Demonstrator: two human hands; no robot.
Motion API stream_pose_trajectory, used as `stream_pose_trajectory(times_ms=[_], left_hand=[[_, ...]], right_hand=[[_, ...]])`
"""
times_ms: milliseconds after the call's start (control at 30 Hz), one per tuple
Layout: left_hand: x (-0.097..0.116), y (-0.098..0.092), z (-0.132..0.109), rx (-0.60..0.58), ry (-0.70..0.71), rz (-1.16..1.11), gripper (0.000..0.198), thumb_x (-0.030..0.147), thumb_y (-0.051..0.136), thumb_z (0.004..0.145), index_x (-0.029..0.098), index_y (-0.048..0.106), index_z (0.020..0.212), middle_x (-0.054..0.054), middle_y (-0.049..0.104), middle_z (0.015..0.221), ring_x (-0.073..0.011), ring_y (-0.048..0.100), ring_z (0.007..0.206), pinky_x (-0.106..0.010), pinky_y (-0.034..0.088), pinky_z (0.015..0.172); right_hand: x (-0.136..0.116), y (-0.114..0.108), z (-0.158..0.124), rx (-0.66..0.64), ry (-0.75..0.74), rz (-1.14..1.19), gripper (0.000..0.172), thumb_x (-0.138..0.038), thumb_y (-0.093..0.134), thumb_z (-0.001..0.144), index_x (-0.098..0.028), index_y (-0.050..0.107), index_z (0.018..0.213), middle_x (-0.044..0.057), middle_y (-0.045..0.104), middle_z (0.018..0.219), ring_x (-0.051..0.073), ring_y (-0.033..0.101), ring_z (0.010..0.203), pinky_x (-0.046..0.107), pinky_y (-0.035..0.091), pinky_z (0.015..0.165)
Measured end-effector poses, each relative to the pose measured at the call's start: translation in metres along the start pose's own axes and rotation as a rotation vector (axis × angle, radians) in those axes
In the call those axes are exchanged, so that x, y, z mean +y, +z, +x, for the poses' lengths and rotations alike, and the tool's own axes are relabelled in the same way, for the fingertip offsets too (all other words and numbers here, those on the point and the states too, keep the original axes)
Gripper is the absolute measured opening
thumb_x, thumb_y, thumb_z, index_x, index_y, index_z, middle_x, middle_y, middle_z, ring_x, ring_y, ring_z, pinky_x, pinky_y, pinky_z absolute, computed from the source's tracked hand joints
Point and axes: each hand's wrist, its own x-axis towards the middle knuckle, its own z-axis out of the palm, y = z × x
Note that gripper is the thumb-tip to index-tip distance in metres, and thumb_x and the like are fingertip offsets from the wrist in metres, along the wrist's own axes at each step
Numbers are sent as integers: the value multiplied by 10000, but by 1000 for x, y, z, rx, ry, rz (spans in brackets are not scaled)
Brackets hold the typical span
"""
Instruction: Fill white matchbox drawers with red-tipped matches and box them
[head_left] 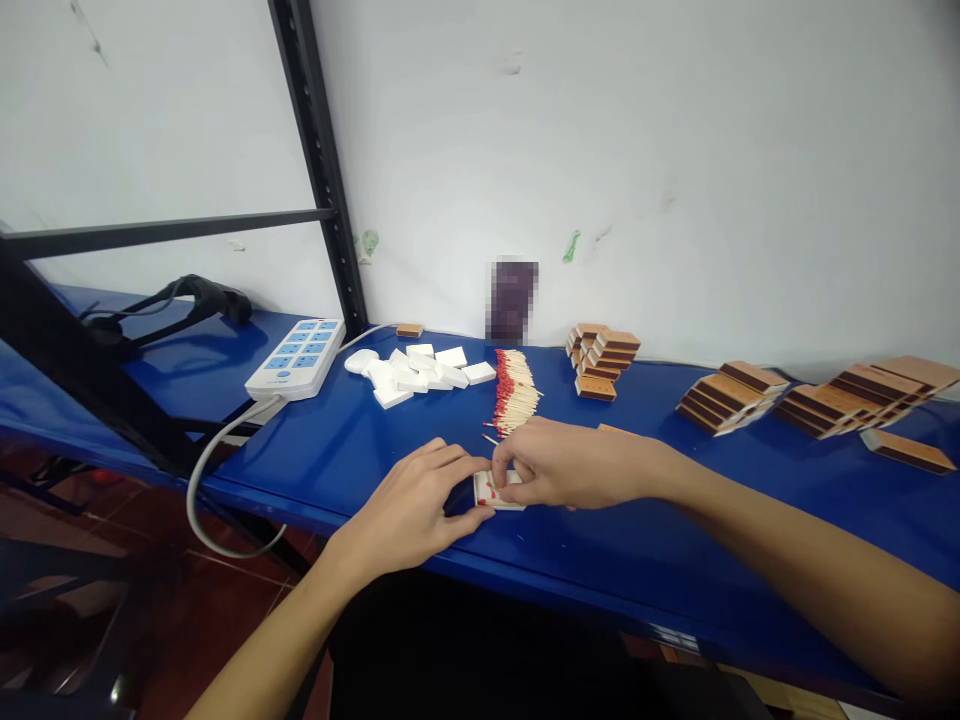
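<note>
A small white matchbox tray (508, 507) lies on the blue table near its front edge, with a few red match heads showing inside. My left hand (420, 505) grips the tray's left end between thumb and fingers. Over the tray, my right hand (551, 465) has its thumb and index finger pinched together down in it; what they pinch is hidden. Just beyond the hands is a long pile of loose matches (517, 390), red heads to the left. White matchbox trays (427, 373) lie heaped behind my left hand.
Brown matchbox sleeves stand in stacks at the back (604, 355) and right (731, 397), with more (870, 395) at the far right. A power strip (296, 360) with a cable is on the left by a black rack post (322, 170). A pixelated dark object (512, 303) leans on the wall.
</note>
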Motion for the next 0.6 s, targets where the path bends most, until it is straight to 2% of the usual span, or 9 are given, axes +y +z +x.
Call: stream_pose_trajectory(times_ms=[200, 500, 600], left_hand=[[0, 0, 0, 5, -3, -9, 244, 323, 620, 888, 214, 606, 1105, -25, 661, 1023, -203, 595, 938, -378, 415, 942], [0, 0, 0, -8, -10, -3, 184, 327, 624, 886, 201, 629, 1020, -19, 667, 944, -193, 557, 861, -326, 441, 826], [-1, 0, 0, -4, -21, -5, 241, 343, 626, 884, 204, 627, 1080, -26, 677, 959, -202, 554, 870, -332, 445, 818]], right_hand=[[5, -8, -2, 108, -84, 14, 182, -275, 569, 837, -184, 683, 945, -21, 593, 629, 102, 523, 537, 212, 351, 494], [8, 4, 4, 3, -142, 108, 169, -265, 548, 848, -165, 681, 876, -20, 617, 631, 89, 525, 539, 203, 365, 507], [6, 4, 4, 6, -128, 75, 156, -236, 540, 836, -164, 679, 844, -23, 602, 617, 86, 500, 519, 210, 346, 494]])
